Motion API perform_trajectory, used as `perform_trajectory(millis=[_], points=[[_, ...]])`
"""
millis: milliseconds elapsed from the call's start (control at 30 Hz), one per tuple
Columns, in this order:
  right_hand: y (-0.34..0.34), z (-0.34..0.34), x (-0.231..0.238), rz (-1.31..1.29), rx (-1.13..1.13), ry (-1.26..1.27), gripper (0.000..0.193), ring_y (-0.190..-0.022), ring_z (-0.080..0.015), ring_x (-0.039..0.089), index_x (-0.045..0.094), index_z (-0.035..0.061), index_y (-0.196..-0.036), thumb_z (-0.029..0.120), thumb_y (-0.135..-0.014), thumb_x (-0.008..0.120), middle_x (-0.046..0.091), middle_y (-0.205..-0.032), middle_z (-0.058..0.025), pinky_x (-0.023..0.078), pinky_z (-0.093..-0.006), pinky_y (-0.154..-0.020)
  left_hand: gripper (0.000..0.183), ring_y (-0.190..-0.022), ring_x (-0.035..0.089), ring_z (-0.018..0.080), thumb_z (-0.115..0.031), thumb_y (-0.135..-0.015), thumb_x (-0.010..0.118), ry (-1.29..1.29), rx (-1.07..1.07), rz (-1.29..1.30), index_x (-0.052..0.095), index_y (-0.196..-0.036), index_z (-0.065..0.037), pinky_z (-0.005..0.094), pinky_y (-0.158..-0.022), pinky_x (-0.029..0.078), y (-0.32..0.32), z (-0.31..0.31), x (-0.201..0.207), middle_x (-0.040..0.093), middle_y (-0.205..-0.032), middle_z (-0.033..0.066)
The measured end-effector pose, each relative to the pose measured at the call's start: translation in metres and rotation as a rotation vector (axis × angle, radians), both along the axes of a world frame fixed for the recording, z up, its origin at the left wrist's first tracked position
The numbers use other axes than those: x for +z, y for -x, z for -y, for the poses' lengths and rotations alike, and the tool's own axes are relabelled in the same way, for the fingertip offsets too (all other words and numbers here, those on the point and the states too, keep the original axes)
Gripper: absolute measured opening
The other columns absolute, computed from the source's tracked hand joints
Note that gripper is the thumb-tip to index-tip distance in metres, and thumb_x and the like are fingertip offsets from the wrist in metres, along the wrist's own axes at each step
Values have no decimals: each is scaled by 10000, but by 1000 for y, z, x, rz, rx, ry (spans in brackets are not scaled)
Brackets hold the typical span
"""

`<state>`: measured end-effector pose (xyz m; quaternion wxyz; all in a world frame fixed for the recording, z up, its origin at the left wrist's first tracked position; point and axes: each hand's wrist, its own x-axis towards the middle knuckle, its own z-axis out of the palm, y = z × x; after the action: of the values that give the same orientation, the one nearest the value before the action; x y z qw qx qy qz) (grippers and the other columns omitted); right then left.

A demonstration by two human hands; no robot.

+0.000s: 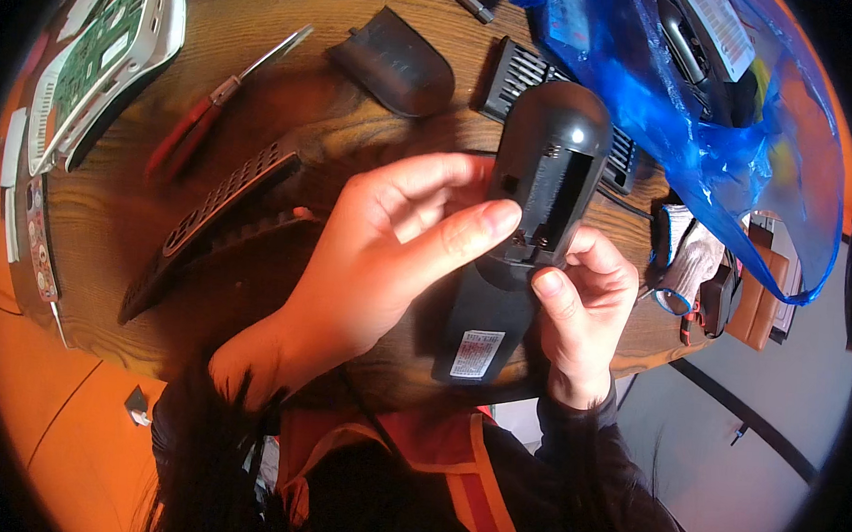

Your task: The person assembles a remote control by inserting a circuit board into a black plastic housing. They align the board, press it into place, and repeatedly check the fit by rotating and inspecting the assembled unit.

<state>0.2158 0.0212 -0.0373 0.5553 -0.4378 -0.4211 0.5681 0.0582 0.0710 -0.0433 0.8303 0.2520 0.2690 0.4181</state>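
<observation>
Both hands hold a black remote control [473,316] above the near part of the table, back side up, its rounded end pointing away from me. Its battery compartment [570,191] lies uncovered and holds no batteries; metal springs show at its ends. A white label [477,354] is stuck on the near half. My left hand [389,236] is closed on the left side, thumb pressed by the compartment's edge, other fingers partly hidden behind. On the right side, my right hand [591,297] grips with its thumb near the compartment's lower end. A loose black cover [397,63] rests beyond my left hand.
Left of my hands lie a curved black piece with rows of holes [229,200] and a red-handled screwdriver [199,123]. A white casing with a green circuit board [112,62] stands far left. Right are a bit set [515,75], a blue plastic bag [624,75] and work gloves [688,263].
</observation>
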Motion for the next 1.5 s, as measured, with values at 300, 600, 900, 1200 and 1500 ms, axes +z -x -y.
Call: perform_trajectory(millis=[300,600,900,1200,1500], points=[[1,-1,-1,21,30,-7,340,-854,-139,579,519,-47,-1041,-59,-722,635,605,-939,-117,468,-267,-771,250,-884,564,143,-50,-820,533,-28,-57,-98,534,-1052,43,266,-812,424,7,-3,2,605,-957,96],[3,1,0,28,11,-71,400,-885,-150,571,482,-59,-1090,-64,-719,633,590,-973,-132,461,-278,-794,202,-866,557,136,-64,-789,575,-134,-12,-36,546,-972,15,274,-807,415,4,-1,-3,602,-934,72],[2,1,2,24,41,-69,416,-901,-155,566,472,-61,-1105,-78,-718,625,587,-982,-131,450,-288,-812,216,-884,552,144,-58,-774,589,-123,-9,-3,537,-973,9,278,-815,410,3,-1,-2,596,-942,71],[2,1,0,11,30,-88,459,-940,-165,553,446,-55,-1134,-76,-714,630,568,-1019,-140,447,-291,-821,218,-872,561,149,-51,-787,572,-182,4,-40,533,-991,14,283,-807,421,3,-1,-4,597,-954,85],[10,-3,3,791,-44,-366,655,-1012,-312,513,488,-12,-1115,225,-580,780,475,-1124,-232,454,-351,-824,189,-860,592,167,-86,-870,460,-16,256,-146,515,-1024,10,319,-769,491,3,-1,-8,596,-971,115]])
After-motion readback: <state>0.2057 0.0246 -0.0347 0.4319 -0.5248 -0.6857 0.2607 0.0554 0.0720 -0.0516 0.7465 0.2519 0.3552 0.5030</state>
